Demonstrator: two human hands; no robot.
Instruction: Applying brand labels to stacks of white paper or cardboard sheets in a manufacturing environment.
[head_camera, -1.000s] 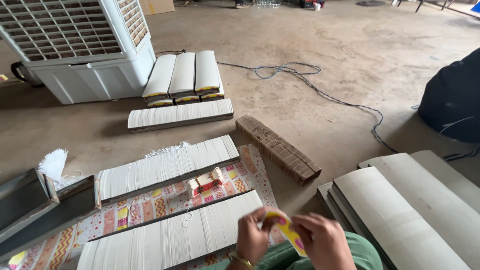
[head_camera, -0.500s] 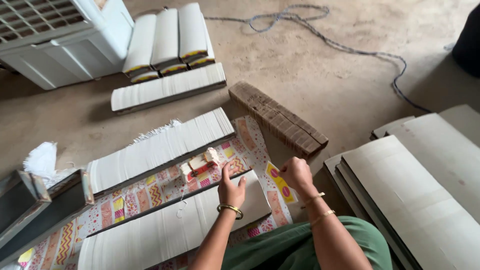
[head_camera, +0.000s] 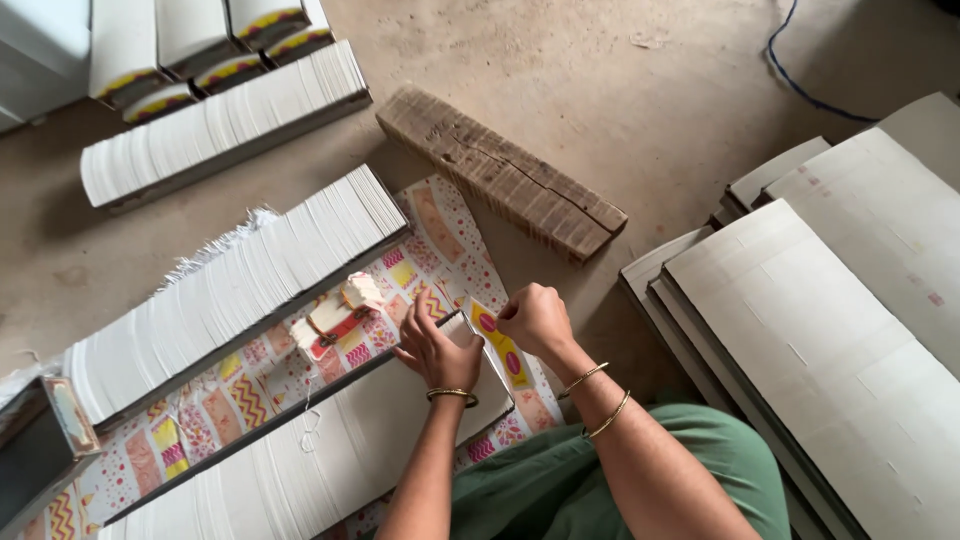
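Yellow printed strip (head_camera: 500, 345) was pinched in the right hand (head_camera: 537, 320), while the left hand (head_camera: 435, 350) rested spread on the near white card stack (head_camera: 330, 465).

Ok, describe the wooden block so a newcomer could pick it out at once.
Start at the patterned mat on the concrete floor. Just past its far right corner lies the wooden block, angled diagonally. It is the only brown, rough, cracked piece among white card stacks.

Open concrete floor (head_camera: 650, 110) lay ahead of my fingers, wooden block (head_camera: 500, 170) barring the near path, card stacks (head_camera: 240, 290) crowding my left, flat grey boards (head_camera: 830, 330) walling my right
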